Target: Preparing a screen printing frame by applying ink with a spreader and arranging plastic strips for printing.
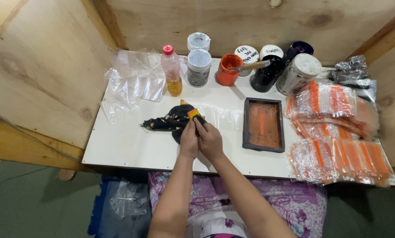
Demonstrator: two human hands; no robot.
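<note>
Both hands' grip (200, 137) around dark cloth (169, 122)

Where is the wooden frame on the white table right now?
In the head view, the wooden frame lies flat on the white table, right of the hands, between them and the piles of orange-printed bags, just in front of the black jar.

A: Place type?
B: Small print workshop. Plywood-walled booth, white counter (131, 145). Framed printing screen (263, 124) mid-counter; ink jars (229, 69) behind it, stacked bagged orange prints (338, 132) right of it.
</note>
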